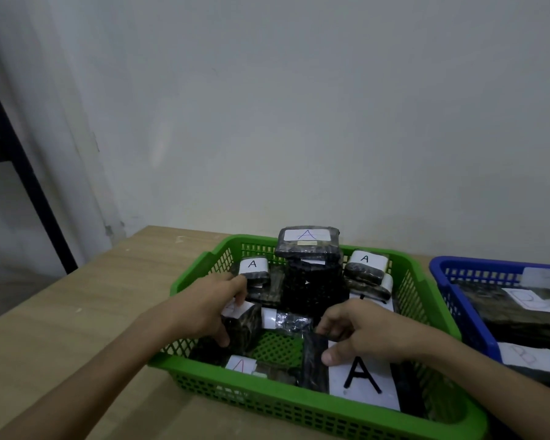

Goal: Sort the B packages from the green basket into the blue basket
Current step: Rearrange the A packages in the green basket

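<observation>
Gripping a package (240, 325), left hand (208, 308) inside green basket (299, 408).

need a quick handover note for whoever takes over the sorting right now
Left hand grips a small dark package inside the green basket; its label is hidden.
Right hand rests curled on the large A package, thumb on its label; no clear grip.
Blue basket, to the right, already holds packages, faintly labelled B.
Every readable label in the green basket says A.
Left: check the hidden labels and move any B across.
</observation>
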`<state>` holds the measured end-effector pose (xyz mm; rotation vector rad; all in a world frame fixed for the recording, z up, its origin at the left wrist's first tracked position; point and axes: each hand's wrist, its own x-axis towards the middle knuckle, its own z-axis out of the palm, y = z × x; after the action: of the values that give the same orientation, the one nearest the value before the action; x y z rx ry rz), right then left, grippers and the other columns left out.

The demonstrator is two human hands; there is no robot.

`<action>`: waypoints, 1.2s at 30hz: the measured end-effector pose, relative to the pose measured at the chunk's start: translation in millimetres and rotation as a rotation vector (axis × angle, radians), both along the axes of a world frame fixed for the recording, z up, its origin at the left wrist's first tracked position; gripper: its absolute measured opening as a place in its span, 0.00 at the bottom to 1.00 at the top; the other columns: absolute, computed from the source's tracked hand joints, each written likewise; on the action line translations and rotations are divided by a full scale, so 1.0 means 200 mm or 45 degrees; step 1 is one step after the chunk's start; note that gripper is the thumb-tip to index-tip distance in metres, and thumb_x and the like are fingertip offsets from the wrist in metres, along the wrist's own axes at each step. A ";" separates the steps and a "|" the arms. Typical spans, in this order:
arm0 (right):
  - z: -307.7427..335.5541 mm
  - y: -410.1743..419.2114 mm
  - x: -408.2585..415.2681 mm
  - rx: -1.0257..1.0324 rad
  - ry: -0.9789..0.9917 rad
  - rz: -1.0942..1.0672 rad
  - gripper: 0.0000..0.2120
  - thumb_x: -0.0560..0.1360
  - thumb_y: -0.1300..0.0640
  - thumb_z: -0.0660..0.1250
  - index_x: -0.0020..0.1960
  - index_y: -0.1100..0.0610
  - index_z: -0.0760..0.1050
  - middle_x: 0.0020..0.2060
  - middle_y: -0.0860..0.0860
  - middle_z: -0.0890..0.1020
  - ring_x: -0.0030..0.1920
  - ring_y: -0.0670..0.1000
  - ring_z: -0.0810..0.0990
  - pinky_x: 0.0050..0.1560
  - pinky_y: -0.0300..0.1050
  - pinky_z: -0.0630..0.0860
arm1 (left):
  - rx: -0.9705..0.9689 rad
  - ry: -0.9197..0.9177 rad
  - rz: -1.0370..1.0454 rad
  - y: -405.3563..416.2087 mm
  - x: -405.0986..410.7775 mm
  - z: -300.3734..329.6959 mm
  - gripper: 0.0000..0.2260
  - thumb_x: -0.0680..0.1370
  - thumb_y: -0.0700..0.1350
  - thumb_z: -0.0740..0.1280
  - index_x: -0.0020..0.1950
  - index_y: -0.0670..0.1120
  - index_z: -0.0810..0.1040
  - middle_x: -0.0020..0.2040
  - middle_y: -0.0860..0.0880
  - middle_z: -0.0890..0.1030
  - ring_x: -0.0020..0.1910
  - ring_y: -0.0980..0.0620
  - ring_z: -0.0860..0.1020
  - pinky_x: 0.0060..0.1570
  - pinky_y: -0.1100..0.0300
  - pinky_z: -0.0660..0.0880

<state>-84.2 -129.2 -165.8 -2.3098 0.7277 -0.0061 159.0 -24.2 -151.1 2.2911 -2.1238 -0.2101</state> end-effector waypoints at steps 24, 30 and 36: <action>0.04 0.03 0.00 -0.124 -0.258 -0.125 0.12 0.65 0.56 0.76 0.47 0.58 0.81 0.43 0.55 0.85 0.42 0.46 0.82 0.44 0.35 0.79 | -0.497 1.324 0.653 -0.52 -0.21 0.16 0.15 0.67 0.44 0.76 0.45 0.36 0.77 0.37 0.44 0.78 0.32 0.48 0.78 0.32 0.55 0.80; 0.04 0.01 0.01 -0.213 -0.357 -0.219 0.04 0.69 0.61 0.73 0.44 0.58 0.81 0.41 0.54 0.85 0.38 0.43 0.79 0.38 0.27 0.73 | -0.720 1.397 0.844 -0.37 0.01 0.27 0.17 0.69 0.38 0.73 0.56 0.39 0.75 0.42 0.43 0.79 0.38 0.46 0.81 0.27 0.59 0.77; 0.09 0.05 0.00 -0.556 -0.839 -0.482 0.04 0.66 0.67 0.72 0.37 0.59 0.81 0.32 0.45 0.79 0.34 0.39 0.76 0.38 0.26 0.71 | -0.620 1.123 0.877 -0.18 0.07 0.25 0.11 0.71 0.37 0.71 0.52 0.40 0.76 0.47 0.39 0.79 0.43 0.43 0.79 0.33 0.55 0.78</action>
<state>-84.2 -118.4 -146.9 -2.2974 0.8449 -1.1373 172.4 -59.6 -100.5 1.9322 -0.8127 -0.4920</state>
